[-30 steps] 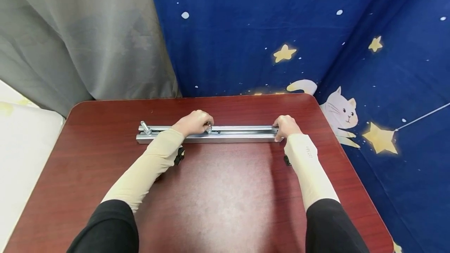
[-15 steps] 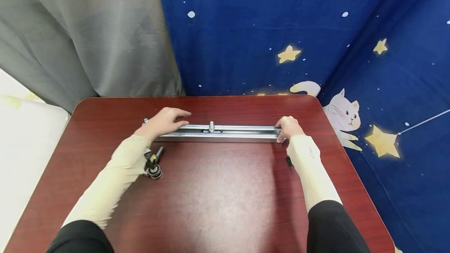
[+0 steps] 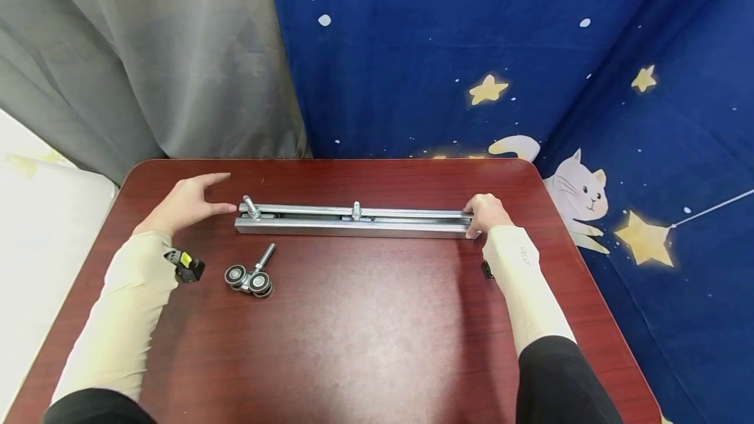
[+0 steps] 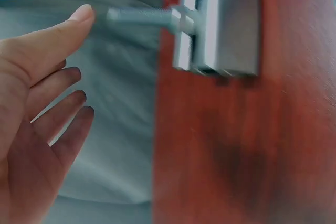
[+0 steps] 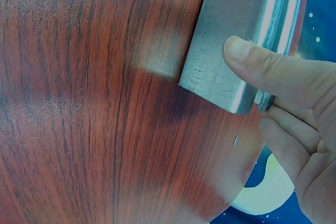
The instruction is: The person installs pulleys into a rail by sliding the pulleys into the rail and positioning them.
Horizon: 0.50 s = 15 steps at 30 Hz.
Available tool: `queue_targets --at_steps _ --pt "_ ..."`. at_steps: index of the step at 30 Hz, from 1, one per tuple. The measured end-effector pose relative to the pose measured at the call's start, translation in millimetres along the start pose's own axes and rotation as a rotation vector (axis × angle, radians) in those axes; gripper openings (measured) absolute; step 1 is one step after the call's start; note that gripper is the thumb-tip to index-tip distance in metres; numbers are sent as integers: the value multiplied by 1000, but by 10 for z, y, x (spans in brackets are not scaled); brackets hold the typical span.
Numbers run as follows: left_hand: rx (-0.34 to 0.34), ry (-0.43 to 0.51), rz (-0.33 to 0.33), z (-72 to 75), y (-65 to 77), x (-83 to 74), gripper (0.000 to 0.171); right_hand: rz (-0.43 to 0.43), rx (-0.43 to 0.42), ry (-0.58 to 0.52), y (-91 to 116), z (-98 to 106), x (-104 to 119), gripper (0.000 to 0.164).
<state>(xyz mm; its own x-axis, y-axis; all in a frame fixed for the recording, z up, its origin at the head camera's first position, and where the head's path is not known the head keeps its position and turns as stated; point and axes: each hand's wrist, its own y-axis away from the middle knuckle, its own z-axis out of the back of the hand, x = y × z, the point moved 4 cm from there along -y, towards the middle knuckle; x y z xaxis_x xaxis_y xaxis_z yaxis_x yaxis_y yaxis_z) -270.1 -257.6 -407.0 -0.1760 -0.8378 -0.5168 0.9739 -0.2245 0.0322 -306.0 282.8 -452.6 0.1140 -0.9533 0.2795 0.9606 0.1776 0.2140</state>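
Note:
A long silvery metal track (image 3: 412, 224) with a slot along its top lies across the table. My right hand (image 3: 486, 213) grips its right end, thumb (image 5: 247, 53) on the near side wall and the other fingers behind. Two roller bolts stand up from the slot: one bolt (image 3: 356, 211) near the middle, another bolt (image 3: 251, 207) leaning at the left end. My left hand (image 3: 187, 203) is off the left end, fingers spread and holding nothing; in the left wrist view its thumb (image 4: 79, 22) points toward the bolt (image 4: 142, 17). The rollers inside the slot are mostly hidden.
A loose roller trolley (image 3: 250, 277) with wheels and a bolt lies on the reddish-brown table (image 3: 377, 332) in front of the track's left end. Grey and blue curtains (image 3: 400, 51) hang behind the table. A white padded surface (image 3: 53, 247) is at the left.
My left hand has released the middle bolt and moved left past the track's end, uncovering the left bolt and the loose trolley. My right hand keeps its grip on the track.

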Motion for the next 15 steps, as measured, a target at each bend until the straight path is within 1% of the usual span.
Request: queue_targets --at_steps 3,6,11,15 --pt "42 1 13 -113 -56 127 76 -2 0 0 2 4 0 57" --pt "77 5 10 -222 -112 195 79 -5 0 -1 -3 2 2 57" --pt "133 20 4 -346 -187 205 81 -7 -2 -6 -15 -10 -1 57" --pt "161 30 -8 -431 -227 184 79 -5 -3 -2 -22 -14 -13 57"
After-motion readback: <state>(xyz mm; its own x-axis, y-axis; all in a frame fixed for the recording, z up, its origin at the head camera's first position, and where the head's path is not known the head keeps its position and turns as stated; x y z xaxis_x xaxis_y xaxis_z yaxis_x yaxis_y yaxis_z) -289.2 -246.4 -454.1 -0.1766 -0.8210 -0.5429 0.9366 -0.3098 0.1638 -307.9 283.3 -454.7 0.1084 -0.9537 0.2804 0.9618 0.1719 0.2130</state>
